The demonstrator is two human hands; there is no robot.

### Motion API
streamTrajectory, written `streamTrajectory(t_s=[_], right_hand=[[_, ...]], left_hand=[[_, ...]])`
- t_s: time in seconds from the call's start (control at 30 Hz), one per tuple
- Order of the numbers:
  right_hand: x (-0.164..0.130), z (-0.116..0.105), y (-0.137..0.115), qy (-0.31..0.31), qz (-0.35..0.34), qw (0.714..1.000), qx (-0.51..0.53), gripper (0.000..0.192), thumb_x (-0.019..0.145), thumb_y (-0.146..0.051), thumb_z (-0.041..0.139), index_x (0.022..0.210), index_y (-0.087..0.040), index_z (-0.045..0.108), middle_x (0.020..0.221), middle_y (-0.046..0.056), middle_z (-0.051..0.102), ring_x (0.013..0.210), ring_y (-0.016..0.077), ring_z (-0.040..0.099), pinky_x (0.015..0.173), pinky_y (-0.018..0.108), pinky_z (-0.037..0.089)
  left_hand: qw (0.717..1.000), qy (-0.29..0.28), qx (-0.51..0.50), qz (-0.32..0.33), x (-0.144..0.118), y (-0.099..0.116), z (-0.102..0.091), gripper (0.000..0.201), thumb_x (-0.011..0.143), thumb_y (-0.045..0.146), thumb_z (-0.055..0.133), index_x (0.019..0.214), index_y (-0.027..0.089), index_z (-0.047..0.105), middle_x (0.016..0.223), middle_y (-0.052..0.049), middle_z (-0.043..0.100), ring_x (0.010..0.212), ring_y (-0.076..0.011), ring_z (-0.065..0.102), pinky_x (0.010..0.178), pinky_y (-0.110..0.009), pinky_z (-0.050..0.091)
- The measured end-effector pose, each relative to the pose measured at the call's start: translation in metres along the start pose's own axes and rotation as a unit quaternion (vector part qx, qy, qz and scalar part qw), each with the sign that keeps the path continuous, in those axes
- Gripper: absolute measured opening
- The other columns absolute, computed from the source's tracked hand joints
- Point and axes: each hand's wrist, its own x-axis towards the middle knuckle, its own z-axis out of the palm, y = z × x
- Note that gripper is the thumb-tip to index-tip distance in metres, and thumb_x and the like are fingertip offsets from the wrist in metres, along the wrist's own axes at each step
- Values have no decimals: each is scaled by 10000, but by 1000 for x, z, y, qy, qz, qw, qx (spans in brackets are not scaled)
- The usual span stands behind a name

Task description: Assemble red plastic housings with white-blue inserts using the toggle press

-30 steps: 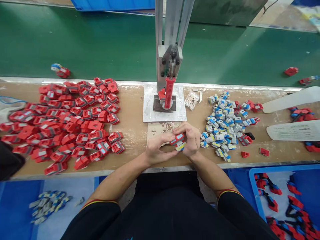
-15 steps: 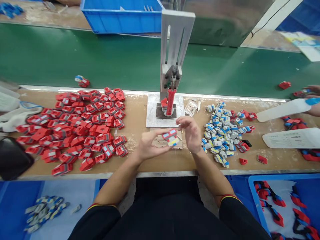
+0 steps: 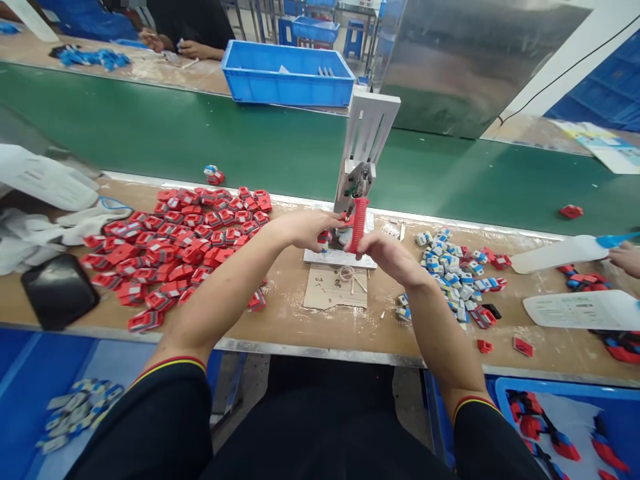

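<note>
- The person's left hand (image 3: 306, 229) reaches to the base of the small silver hand press with an upright metal frame (image 3: 367, 143), fingers closed around a small red plastic part (image 3: 325, 237) that sits at the press's square metal base plate (image 3: 320, 257).
- The grip on that part looks like a pinch, though the fingers hide most of it, so how firmly it is held cannot be told.
- The person's right hand (image 3: 387, 253) is at the red ribbed lever handle (image 3: 358, 223) of the press; the fingers lie against its lower end, apparently curled round it.
- The handle hangs down and slightly tilted from the press head, just above the base plate.
- A torn piece of brown cardboard (image 3: 335, 287) lies on the wooden workbench (image 3: 290, 313) just in front of the base plate, with small wire bits on it.
- To the left, a wide heap of red plastic housings (image 3: 175, 247) covers the bench.
- To the right, a smaller heap of grey, blue and yellow plastic inserts (image 3: 450, 273) lies near the right forearm.
- Behind the bench runs a green conveyor belt (image 3: 200, 143), with one small red and blue piece (image 3: 215, 175) on it.
- A blue plastic crate (image 3: 287, 83) stands beyond the belt.
- A co-worker's hand (image 3: 627, 257) shows at the right edge, beside a white plastic sheet (image 3: 560, 253).
- A black flat pad (image 3: 59, 290) rests at the bench's left end.
</note>
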Motion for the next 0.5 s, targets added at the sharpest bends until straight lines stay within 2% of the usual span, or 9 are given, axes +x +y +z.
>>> streamTrajectory(t_s=[0.1,0.23,0.3,0.33,0.4,0.5], right_hand=[[9,-4,-43,-1,-79,995,55,637,936,-876,420,1181,-345,673,1078,39,756,1067,248,731,827,402,605],[68,-19,-108,93,-124,987,32,656,860,-885,570,1319,-419,610,1194,-15,754,1191,252,730,937,409,623],[97,-30,-124,137,-130,982,16,657,862,-834,630,1356,-402,586,1153,-23,773,1188,232,738,997,384,601],[105,-36,-125,157,-129,979,9,657,856,-831,639,1354,-405,585,1140,-18,777,1195,231,737,996,373,603],[105,-45,-108,202,-136,970,-9,628,866,-842,609,1329,-418,599,1184,2,768,1219,238,722,956,363,618],[71,-54,-52,272,-150,949,-56,509,939,-786,530,1234,-384,634,1229,30,729,1171,239,698,848,379,618]], left_hand=[[999,-22,17,-20,-2,7,-5,820,737,127,712,1536,257,585,1648,-105,534,1354,-324,639,1128,-427,498],[996,-55,31,-57,-3,15,-12,854,755,134,704,1583,247,532,1693,-109,474,1420,-330,594,1152,-436,484],[996,-58,31,-68,-1,16,-14,846,764,146,704,1585,253,530,1715,-102,440,1439,-326,579,1161,-439,478],[996,-55,30,-70,-1,16,-14,839,766,150,703,1582,255,535,1719,-100,434,1437,-324,581,1160,-440,478],[996,-47,20,-68,-1,13,-12,832,758,151,706,1569,251,553,1706,-104,455,1412,-320,601,1151,-435,484],[998,-18,-21,-48,-1,6,-4,835,710,143,735,1524,281,606,1627,-87,564,1334,-305,655,1116,-418,509]])
